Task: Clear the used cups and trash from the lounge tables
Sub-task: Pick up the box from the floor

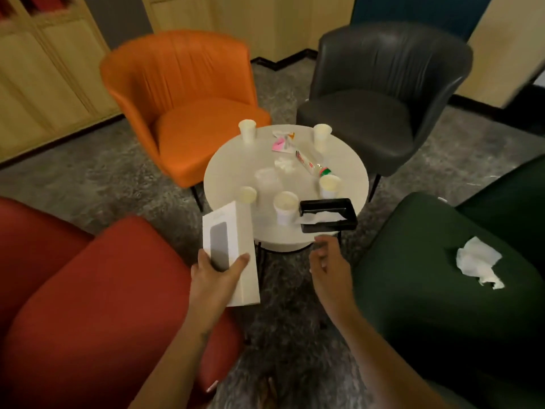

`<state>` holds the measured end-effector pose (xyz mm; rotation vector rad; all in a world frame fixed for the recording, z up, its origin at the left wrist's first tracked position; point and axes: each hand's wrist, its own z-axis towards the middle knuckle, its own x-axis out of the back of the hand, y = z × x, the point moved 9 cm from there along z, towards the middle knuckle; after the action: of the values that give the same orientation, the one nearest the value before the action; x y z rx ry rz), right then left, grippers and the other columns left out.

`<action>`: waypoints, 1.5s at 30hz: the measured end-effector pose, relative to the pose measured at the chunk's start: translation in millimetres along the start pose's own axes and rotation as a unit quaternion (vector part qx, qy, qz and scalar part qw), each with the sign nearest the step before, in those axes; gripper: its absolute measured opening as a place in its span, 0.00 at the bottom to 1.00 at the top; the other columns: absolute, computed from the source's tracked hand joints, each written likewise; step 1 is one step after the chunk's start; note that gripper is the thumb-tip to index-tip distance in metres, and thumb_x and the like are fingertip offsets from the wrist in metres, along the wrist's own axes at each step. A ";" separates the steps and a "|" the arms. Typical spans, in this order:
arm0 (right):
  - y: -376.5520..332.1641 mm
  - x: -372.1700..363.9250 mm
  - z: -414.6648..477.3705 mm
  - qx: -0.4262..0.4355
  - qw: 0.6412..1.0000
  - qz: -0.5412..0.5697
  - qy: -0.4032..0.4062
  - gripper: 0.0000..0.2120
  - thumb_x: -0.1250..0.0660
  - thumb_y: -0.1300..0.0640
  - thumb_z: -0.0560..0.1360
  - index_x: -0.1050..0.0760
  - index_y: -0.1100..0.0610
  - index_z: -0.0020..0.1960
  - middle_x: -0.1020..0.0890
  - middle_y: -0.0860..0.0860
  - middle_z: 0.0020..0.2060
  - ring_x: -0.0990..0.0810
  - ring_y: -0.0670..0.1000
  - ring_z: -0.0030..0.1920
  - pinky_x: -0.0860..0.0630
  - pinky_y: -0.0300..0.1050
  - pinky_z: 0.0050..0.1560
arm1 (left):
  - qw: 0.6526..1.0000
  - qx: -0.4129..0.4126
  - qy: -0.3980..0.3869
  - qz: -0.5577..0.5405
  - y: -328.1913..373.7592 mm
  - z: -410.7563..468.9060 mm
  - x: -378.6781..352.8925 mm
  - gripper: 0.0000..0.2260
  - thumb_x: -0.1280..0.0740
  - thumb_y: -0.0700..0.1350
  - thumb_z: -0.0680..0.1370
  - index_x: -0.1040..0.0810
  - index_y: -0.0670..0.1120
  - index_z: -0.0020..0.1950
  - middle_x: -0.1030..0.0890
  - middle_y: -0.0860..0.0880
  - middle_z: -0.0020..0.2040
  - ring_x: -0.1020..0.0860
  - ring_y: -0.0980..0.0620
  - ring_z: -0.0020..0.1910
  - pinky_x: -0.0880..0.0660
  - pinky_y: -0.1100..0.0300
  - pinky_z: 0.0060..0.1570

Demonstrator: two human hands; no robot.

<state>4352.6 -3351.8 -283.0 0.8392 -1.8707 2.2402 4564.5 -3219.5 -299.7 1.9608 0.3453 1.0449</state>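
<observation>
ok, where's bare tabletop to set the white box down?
For the white box: the left side of the table, between the far-left cup and near-left cup. Also the right rim beyond the bottle. Crowded: middle and near side, with the near cup, wrappers and tissue box.

the four seats are plain: an orange chair, a dark grey chair, a red chair, a deep green chair. the table and paper cups are off-white. the box is white with a grey oblong printed on it. the tissue holder is black. the bottle is clear, its label red and white, its cap green. the wrapper is pink, the crumpled tissue white, the floor mottled grey.
</observation>
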 end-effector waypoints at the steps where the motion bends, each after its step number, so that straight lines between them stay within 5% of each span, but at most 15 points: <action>1: -9.9 -2.5 19.5 0.002 1.000 -0.002 0.007 0.08 0.43 0.59 0.78 0.33 0.55 0.58 0.28 0.48 0.28 0.30 0.43 0.26 0.35 0.31 0.25 | 1.000 -0.005 0.003 -0.001 13.7 17.9 5.5 0.33 0.30 0.59 0.67 0.34 0.44 0.65 0.27 0.43 0.60 0.27 0.43 0.56 0.28 0.48 0.54; 6: -38.5 -20.2 101.5 -0.024 0.999 -0.001 0.025 0.10 0.42 0.59 0.78 0.33 0.55 0.59 0.25 0.47 0.39 0.27 0.38 0.35 0.33 0.28 0.30 | 1.000 -0.017 0.006 0.009 70.9 101.3 22.0 0.36 0.30 0.63 0.65 0.34 0.45 0.66 0.29 0.44 0.61 0.28 0.43 0.57 0.30 0.52 0.51; 9: -42.9 -28.5 140.7 -0.033 0.999 0.009 0.024 0.11 0.42 0.60 0.77 0.33 0.55 0.59 0.24 0.48 0.38 0.26 0.41 0.35 0.33 0.35 0.33 | 1.000 -0.017 0.011 0.022 93.3 145.9 19.9 0.36 0.30 0.61 0.67 0.35 0.44 0.68 0.29 0.43 0.63 0.28 0.41 0.59 0.29 0.48 0.56; 14: -37.0 -28.7 206.8 -0.032 0.998 -0.004 0.047 0.10 0.41 0.60 0.77 0.33 0.54 0.59 0.28 0.41 0.36 0.27 0.40 0.33 0.33 0.30 0.30 | 0.999 -0.020 0.019 0.043 122.9 219.3 5.4 0.37 0.30 0.61 0.67 0.37 0.44 0.68 0.30 0.42 0.65 0.29 0.40 0.62 0.30 0.46 0.59; 19: -11.7 -32.6 283.7 -0.038 0.998 -0.014 0.043 0.10 0.41 0.60 0.77 0.34 0.54 0.58 0.26 0.45 0.38 0.27 0.41 0.33 0.33 0.29 0.30 | 0.993 -0.013 0.014 0.115 135.2 297.5 -22.7 0.42 0.29 0.63 0.66 0.43 0.45 0.71 0.34 0.41 0.68 0.33 0.37 0.65 0.33 0.41 0.62; 23: 15.5 -36.6 337.5 -0.060 0.997 -0.034 0.035 0.11 0.41 0.59 0.77 0.34 0.54 0.60 0.26 0.44 0.40 0.27 0.38 0.33 0.33 0.28 0.32 | 0.978 0.005 -0.011 0.207 127.7 352.5 -59.4 0.47 0.29 0.63 0.66 0.49 0.43 0.74 0.38 0.39 0.69 0.36 0.36 0.67 0.35 0.40 0.63; 28: 44.9 -49.3 368.7 -0.069 0.996 -0.037 0.030 0.12 0.40 0.61 0.77 0.32 0.58 0.59 0.25 0.47 0.38 0.26 0.43 0.33 0.30 0.40 0.38 | 0.956 0.048 -0.020 0.290 99.0 394.6 -91.1 0.50 0.27 0.63 0.63 0.51 0.46 0.73 0.39 0.39 0.70 0.39 0.35 0.68 0.36 0.38 0.62; 34: 75.0 -69.6 381.1 -0.085 0.994 -0.071 0.014 0.12 0.40 0.62 0.77 0.32 0.60 0.60 0.25 0.49 0.39 0.28 0.38 0.30 0.33 0.25 0.31 | 0.940 0.091 -0.019 0.327 61.6 412.3 -112.9 0.48 0.24 0.61 0.61 0.45 0.42 0.70 0.35 0.38 0.65 0.35 0.35 0.65 0.33 0.37 0.59; 39: 89.0 -80.8 382.5 -0.111 0.991 -0.070 0.023 0.12 0.40 0.63 0.77 0.33 0.61 0.59 0.25 0.51 0.40 0.27 0.40 0.31 0.33 0.24 0.32 | 0.940 0.095 -0.040 0.326 42.3 416.1 -124.1 0.48 0.23 0.60 0.61 0.45 0.42 0.70 0.34 0.37 0.65 0.34 0.35 0.64 0.32 0.37 0.59; 42: 92.4 -88.0 380.6 -0.129 0.990 -0.060 0.023 0.12 0.41 0.63 0.76 0.33 0.60 0.60 0.24 0.51 0.40 0.25 0.47 0.33 0.34 0.31 0.33 | 0.938 0.100 -0.044 0.330 38.8 418.2 -125.2 0.52 0.24 0.61 0.61 0.49 0.43 0.73 0.38 0.37 0.69 0.38 0.35 0.68 0.38 0.35 0.64; 45: 90.9 -86.1 378.3 -0.137 0.989 -0.053 0.029 0.12 0.41 0.62 0.77 0.33 0.58 0.60 0.25 0.49 0.40 0.26 0.42 0.34 0.33 0.30 0.32 | 0.935 0.077 -0.048 0.343 48.1 420.1 -127.1 0.57 0.27 0.66 0.60 0.59 0.47 0.75 0.48 0.39 0.75 0.49 0.37 0.73 0.51 0.34 0.67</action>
<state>4516.7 -3704.6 -368.9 0.7957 -1.9949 1.8701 4807.2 -3558.1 -445.8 2.3304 -0.3579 1.3696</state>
